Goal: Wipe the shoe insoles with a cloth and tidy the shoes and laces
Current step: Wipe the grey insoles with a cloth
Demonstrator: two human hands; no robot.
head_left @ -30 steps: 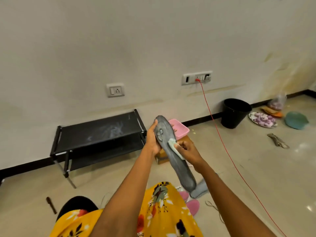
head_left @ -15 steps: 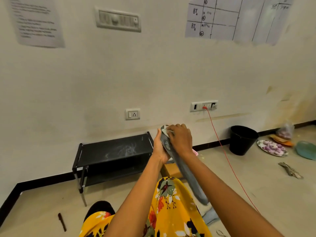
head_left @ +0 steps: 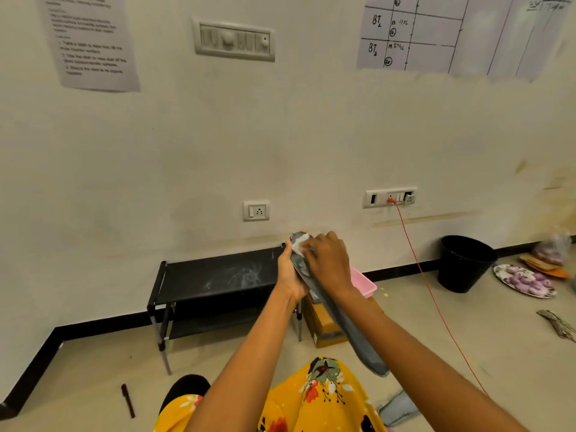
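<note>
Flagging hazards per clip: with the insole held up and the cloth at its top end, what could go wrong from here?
1. The left hand grips only the upper part of the long grey insole; its lower end hangs free and may flex away from the wipe.
2. The right hand presses the small white cloth near the tip, where it could slide off.

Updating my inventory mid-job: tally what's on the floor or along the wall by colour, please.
Black: 3 - rack, bin, pen
Pink: 1 - tray
Brown: 1 - cardboard box
Red: 1 - cable
Total: 6
</note>
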